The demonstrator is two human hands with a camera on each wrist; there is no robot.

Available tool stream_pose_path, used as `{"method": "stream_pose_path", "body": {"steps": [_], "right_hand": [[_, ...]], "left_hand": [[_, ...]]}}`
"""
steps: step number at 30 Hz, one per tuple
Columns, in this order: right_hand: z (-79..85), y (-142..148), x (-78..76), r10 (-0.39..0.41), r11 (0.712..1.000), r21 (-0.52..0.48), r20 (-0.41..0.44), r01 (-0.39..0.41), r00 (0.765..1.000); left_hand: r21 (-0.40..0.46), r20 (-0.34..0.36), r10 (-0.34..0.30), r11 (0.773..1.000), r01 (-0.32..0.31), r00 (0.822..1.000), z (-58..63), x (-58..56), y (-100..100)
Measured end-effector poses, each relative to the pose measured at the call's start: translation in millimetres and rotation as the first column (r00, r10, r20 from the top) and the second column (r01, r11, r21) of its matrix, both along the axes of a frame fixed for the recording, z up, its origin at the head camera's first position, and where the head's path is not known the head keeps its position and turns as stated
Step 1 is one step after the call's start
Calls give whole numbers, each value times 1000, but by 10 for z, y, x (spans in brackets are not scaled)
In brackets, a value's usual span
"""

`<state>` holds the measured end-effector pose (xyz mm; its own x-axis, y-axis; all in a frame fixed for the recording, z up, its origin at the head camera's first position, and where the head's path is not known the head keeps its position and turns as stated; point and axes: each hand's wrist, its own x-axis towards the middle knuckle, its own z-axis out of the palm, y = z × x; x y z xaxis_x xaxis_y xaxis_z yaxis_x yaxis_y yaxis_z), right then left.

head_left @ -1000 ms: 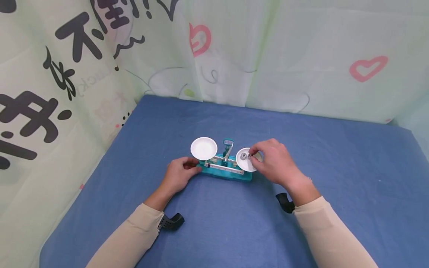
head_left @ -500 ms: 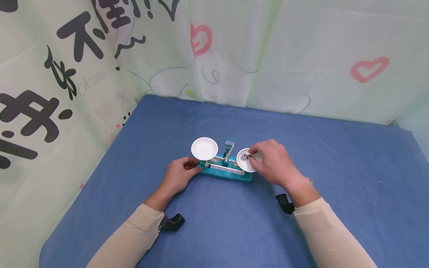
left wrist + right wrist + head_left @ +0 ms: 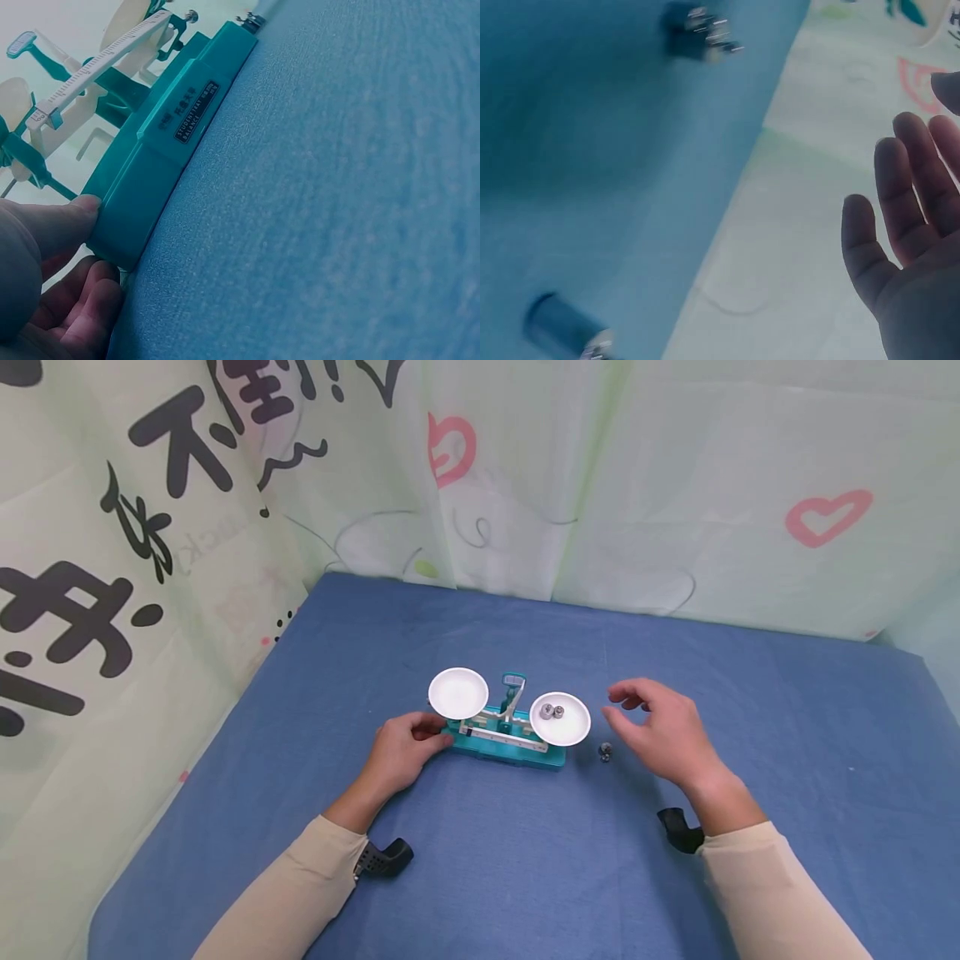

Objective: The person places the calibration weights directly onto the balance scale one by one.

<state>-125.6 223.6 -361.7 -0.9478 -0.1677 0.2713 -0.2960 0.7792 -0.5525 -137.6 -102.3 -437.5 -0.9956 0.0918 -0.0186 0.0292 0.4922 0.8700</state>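
A teal balance scale (image 3: 510,752) stands on blue cloth. My left hand (image 3: 401,747) grips the left end of its base; in the left wrist view the thumb (image 3: 64,221) lies on the teal edge, fingers curled below. The scale's left pan (image 3: 458,693) holds nothing and sits higher than the right pan (image 3: 576,727). Two small metal weights, a wider one (image 3: 547,712) and a narrower one (image 3: 559,712), stand side by side in the right pan. Right of that pan, my right hand (image 3: 667,735) hovers with fingers spread, holding nothing.
Small metal weights (image 3: 605,752) stand on the cloth between scale and right hand. The right wrist view shows a blurred metal weight (image 3: 562,326) low on the left. A printed curtain (image 3: 675,485) borders the table behind and on the left.
My right hand has let go of the narrower weight in the right pan and moved off to the right. That uncovers the pan and the weights beside it. The left hand stays on the base.
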Motion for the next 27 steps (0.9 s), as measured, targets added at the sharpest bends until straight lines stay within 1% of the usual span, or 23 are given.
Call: {"method": "stream_pose_path", "body": {"steps": [7, 13, 16, 20, 22, 27], "right_hand": [[-167, 152, 16, 7, 997, 79, 100, -15, 995], [-278, 275, 18, 32, 992, 113, 134, -47, 990], [-299, 307, 9, 47, 989, 127, 199, -74, 979], [-328, 302, -15, 69, 983, 142, 288, -114, 955], [-345, 291, -28, 79, 981, 145, 307, -128, 949], [-375, 266, -55, 103, 975, 155, 310, -158, 945]], "left_hand": [[-14, 2, 4, 1000, -4, 1000, -4, 2, -8], [-30, 8, 3, 1000, -2, 1000, -9, -11, -6], [-27, 9, 1, 1000, 0, 1000, -7, -13, -2], [-22, 7, 1, 1000, 0, 1000, -7, -13, 1], [-24, 5, 0, 1000, 0, 1000, -5, -14, 0], [-35, 6, -3, 999, 3, 1000, 5, -11, -3]]}}
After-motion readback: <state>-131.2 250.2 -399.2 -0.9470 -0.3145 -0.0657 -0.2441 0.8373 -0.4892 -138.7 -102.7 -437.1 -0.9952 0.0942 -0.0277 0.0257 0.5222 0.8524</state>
